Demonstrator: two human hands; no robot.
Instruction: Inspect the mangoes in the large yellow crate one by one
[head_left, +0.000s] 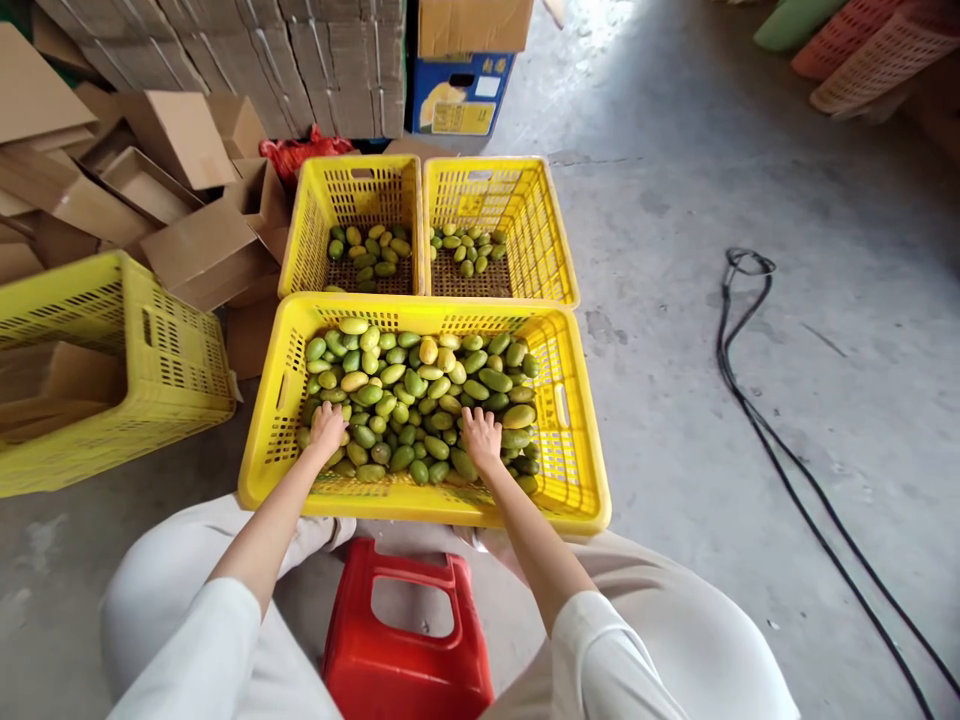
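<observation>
A large yellow plastic crate [420, 512] stands right in front of my knees, with a broad layer of small green and yellowish mangoes [405, 385] in it. My left hand [328, 428] reaches over its near wall and rests on the fruit at the left side, fingers loosely bent and slightly apart. At the right of the pile my right hand [481, 435] lies palm down on mangoes, its fingers spread a little. The fingertips of both hands are partly lost among the fruit. No mango is lifted off the pile.
Two yellow crates, one left [289, 235] and one right [551, 230], stand behind with several mangoes each. A tilted yellow crate [180, 350] and cardboard boxes [199, 245] lie left. A red stool [405, 670] is between my legs. A black cable [757, 415] lies right.
</observation>
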